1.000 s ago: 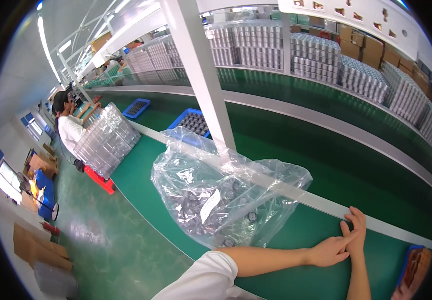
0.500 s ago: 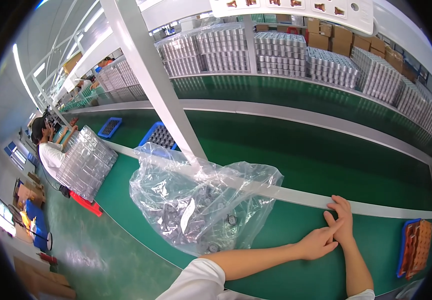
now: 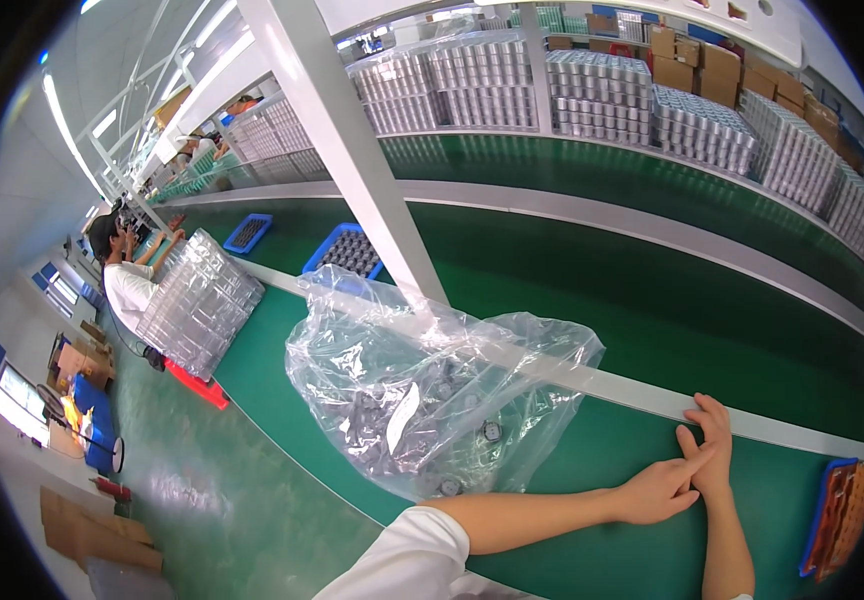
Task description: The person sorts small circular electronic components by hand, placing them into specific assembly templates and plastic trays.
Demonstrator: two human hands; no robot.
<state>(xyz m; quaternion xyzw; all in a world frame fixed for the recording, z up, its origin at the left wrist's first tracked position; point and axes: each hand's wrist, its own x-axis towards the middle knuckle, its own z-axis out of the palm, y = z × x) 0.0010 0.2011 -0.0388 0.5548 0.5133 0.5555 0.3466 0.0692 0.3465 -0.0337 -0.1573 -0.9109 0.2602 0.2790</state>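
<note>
Lying left of the fingers [image 3: 690,467]: clear bag [image 3: 452,400]

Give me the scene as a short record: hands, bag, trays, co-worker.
Left hand: index finger across the right palm; no item visible
Right hand: fingers raised, by the metal rail; no item visible
Clear bag: on the green table, small dark parts inside
Far-right blue tray: orange-brown pieces
Co-worker: white top, beside a clear-wrapped stack
</note>
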